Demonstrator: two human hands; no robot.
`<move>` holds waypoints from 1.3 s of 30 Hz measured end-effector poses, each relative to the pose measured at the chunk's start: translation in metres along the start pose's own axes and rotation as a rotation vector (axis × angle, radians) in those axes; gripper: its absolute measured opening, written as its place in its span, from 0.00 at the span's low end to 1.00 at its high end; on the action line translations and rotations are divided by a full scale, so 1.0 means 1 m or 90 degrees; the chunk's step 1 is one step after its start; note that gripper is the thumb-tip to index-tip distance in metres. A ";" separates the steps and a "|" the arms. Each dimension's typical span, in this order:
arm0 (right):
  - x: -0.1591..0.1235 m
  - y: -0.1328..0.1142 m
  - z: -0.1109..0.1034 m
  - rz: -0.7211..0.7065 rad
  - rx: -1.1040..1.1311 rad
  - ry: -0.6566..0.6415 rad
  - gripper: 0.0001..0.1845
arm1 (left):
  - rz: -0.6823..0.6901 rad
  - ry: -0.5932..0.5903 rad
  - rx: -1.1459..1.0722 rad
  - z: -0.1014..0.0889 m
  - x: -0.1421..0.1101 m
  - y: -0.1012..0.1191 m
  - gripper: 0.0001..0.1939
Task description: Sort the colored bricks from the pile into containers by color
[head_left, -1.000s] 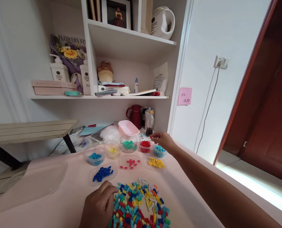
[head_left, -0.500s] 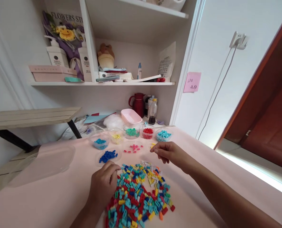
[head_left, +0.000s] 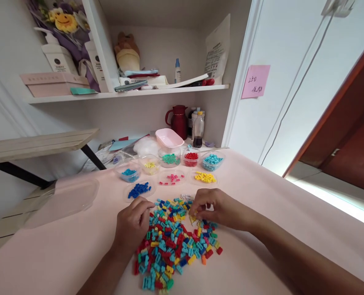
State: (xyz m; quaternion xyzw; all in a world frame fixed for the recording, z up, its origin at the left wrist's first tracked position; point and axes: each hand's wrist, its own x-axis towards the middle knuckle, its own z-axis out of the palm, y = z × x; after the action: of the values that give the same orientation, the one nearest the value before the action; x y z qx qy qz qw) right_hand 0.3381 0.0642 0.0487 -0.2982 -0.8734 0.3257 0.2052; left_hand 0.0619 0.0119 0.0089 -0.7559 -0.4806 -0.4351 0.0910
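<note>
A mixed pile of small plastic building bricks [head_left: 172, 241] in several colours lies on the pink tabletop. My left hand [head_left: 134, 221] rests at the pile's left edge, fingers curled, index fingertip beside the bricks; whatever it may hold is hidden. My right hand [head_left: 214, 209] reaches into the pile's upper right, thumb and index tips close together by yellow and white bricks. I cannot make out what is between them. Just beyond are a lid of dark blue bricks [head_left: 139, 189], one of pink bricks [head_left: 172, 178] and one of yellow bricks [head_left: 205, 177].
Behind stand clear tubs of blue bricks [head_left: 129, 175], pale yellow bricks [head_left: 150, 165], green bricks [head_left: 170, 159], red bricks [head_left: 191, 158] and light blue bricks [head_left: 212, 160]. A clear lid [head_left: 68, 203] lies left. Farther back are a pink basin [head_left: 169, 138], a red jug [head_left: 179, 122] and a bottle [head_left: 198, 130].
My right hand has come back from over the yellow bricks' lid down to the pile, uncovering that lid. My left hand stays about where it was. The view has tilted down slightly.
</note>
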 end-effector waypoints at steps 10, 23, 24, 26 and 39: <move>-0.002 -0.009 0.017 -0.130 -0.080 -0.127 0.08 | 0.004 -0.008 -0.002 -0.001 0.000 0.000 0.14; -0.008 0.003 -0.015 -0.039 -0.059 -0.122 0.09 | 0.021 -0.009 0.004 -0.001 -0.001 0.000 0.13; -0.008 0.001 -0.013 -0.049 -0.053 -0.144 0.09 | 0.018 -0.009 0.005 -0.001 -0.001 0.000 0.13; -0.007 -0.001 -0.008 -0.066 -0.069 -0.152 0.10 | 0.013 -0.009 0.006 -0.001 -0.001 0.001 0.13; -0.015 0.011 -0.030 0.035 -0.096 -0.121 0.24 | 0.034 -0.004 0.017 -0.002 0.001 0.000 0.13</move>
State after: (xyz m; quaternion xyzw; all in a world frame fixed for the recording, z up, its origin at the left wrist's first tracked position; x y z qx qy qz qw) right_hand 0.3699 0.0745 0.0603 -0.3045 -0.9025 0.2911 0.0895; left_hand 0.0607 0.0116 0.0105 -0.7684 -0.4664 -0.4239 0.1110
